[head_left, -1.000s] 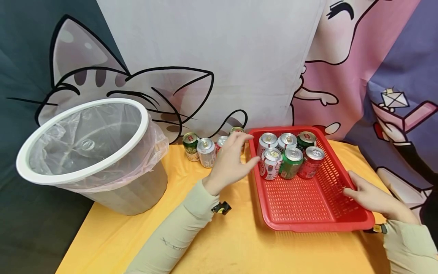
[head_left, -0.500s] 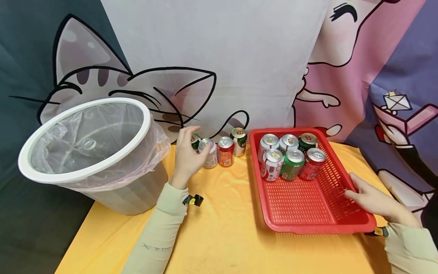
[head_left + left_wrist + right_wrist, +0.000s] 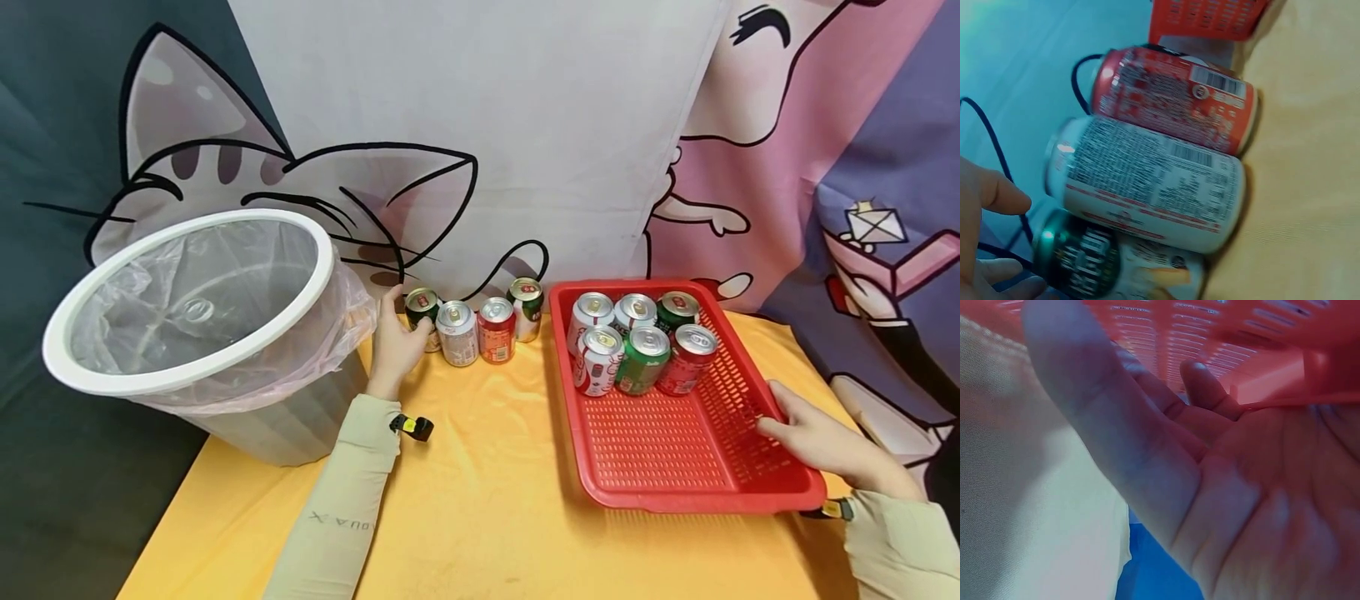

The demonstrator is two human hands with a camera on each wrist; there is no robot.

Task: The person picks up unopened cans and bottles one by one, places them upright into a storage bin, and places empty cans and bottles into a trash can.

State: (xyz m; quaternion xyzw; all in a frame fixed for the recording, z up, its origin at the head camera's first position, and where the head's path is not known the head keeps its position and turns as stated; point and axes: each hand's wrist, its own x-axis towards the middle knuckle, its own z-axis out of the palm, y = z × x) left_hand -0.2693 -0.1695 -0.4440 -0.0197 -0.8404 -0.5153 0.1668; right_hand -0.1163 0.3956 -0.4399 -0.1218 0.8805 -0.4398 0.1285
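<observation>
In the head view my left hand (image 3: 396, 346) reaches to the left side of a dark green drink can (image 3: 422, 302), thumb near its front and fingers beside and behind it. The left wrist view shows the thumb and fingers spread apart close to that can's top. Right of it stand a white-silver can (image 3: 459, 337), a red can (image 3: 497, 333) and, farther back, a green-and-gold can (image 3: 527, 310), all upright. My right hand (image 3: 817, 429) grips the right rim of a red plastic basket (image 3: 652, 446), thumb inside and fingers underneath in the right wrist view.
Several upright cans, among them a green can (image 3: 642, 362), fill the basket's far-left part. A grey bin (image 3: 300, 437) with a clear liner stands at the left. A printed cloth backdrop (image 3: 510, 108) rises behind the yellow tablecloth (image 3: 480, 500).
My left hand has moved left from beside the basket, past the row of cans, to the dark green can at its left end. The right hand stays on the basket rim.
</observation>
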